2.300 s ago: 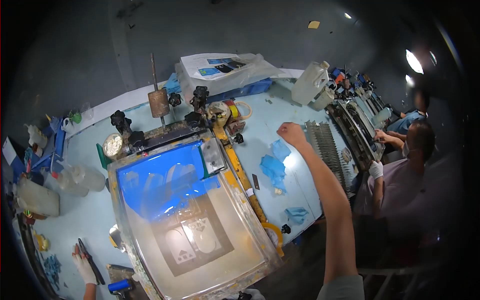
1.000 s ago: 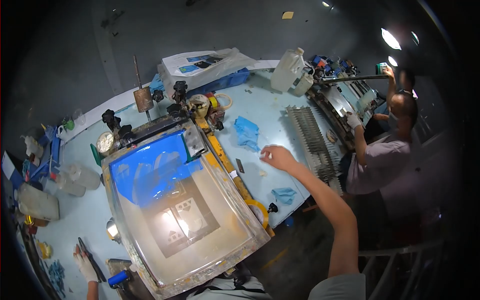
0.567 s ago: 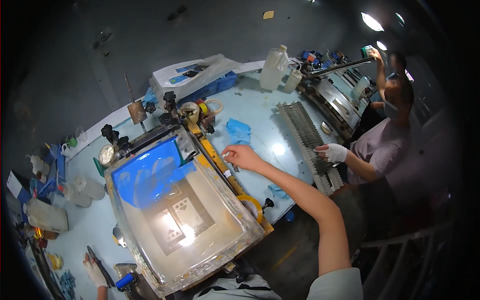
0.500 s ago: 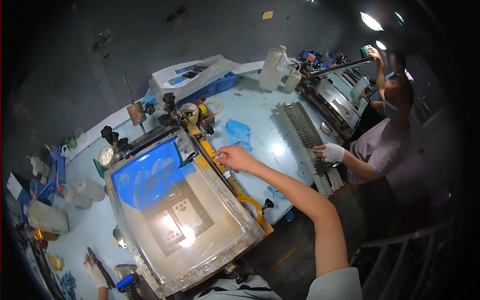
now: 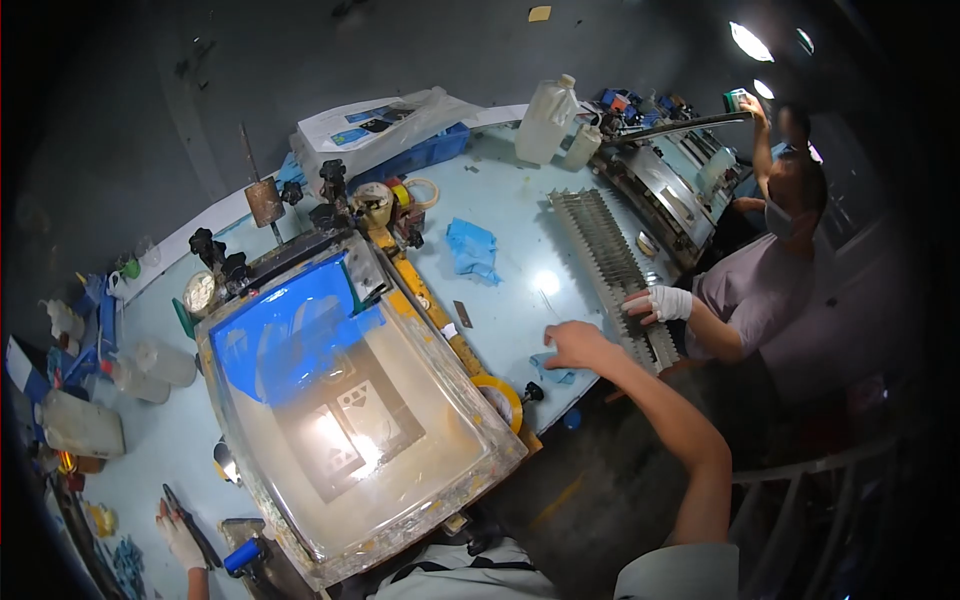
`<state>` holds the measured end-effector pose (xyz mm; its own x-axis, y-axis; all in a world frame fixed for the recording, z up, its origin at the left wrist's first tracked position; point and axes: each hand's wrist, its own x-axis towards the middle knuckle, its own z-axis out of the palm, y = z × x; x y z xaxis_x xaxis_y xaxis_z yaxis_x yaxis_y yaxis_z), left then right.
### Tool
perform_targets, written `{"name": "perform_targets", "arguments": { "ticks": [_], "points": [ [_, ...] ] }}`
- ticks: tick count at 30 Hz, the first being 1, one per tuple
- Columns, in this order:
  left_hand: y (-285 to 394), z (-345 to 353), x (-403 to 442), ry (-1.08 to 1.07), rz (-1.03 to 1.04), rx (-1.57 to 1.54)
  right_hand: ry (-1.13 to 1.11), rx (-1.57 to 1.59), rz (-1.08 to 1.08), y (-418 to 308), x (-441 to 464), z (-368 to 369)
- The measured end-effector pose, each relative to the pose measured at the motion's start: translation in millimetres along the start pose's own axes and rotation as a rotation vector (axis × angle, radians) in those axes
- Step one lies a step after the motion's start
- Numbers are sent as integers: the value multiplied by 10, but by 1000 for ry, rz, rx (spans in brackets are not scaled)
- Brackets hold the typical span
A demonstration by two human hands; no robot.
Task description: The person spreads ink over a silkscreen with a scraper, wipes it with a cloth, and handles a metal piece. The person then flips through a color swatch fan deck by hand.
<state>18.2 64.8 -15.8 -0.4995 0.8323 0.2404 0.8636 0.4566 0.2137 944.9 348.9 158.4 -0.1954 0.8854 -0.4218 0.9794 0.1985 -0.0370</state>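
My right hand (image 5: 580, 346) is bare and reaches over the table at the right, its fingers loosely bent and apart, close to a small crumpled blue scrap (image 5: 552, 370). Nothing shows in its grasp. At the lower left, my left hand (image 5: 182, 540) wears a white covering that leaves the fingertips bare. It lies flat on the table beside a long dark tool (image 5: 200, 530). Between my hands stands a tilted framed printing screen (image 5: 440, 425) with blue ink (image 5: 275, 340) across its upper part. A small dark flat piece (image 5: 462, 314) lies right of the yellow bar (image 5: 425, 300).
A grey ridged rack (image 5: 605, 250) stands at the right, where a co-worker (image 5: 750, 290) rests a white-wrapped hand. Tape rolls (image 5: 500, 400), a blue cloth (image 5: 473, 250) and plastic jugs (image 5: 547, 120) surround the screen. A blue-handled roller (image 5: 244, 557) lies near my left hand.
My right hand has moved right, from the yellow bar beside the screen to the blue scrap, and its pinch has loosened. The small dark piece is now uncovered. My left hand stays beside the dark tool.
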Motion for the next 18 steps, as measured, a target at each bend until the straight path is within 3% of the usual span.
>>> {"name": "perform_targets", "arguments": {
  "ticks": [4, 6, 11, 15, 18],
  "points": [
    [-3, -13, 27, -54, -71, -210, -30, 35, 130, 78, -230, 140],
    [11, -1, 41, -51, -55, -203, 65, 96, 3, 64, -232, 269],
    [72, -53, 9, -42, -109, -264, 379, 319, 30, -114, 181, -75],
    [174, -101, 50, -140, -239, -550, 522, 404, -24, -63, 693, -403],
    [71, -29, 33, 51, 66, -12, 507, 458, -5, 100, 978, -356]
  ]
}}
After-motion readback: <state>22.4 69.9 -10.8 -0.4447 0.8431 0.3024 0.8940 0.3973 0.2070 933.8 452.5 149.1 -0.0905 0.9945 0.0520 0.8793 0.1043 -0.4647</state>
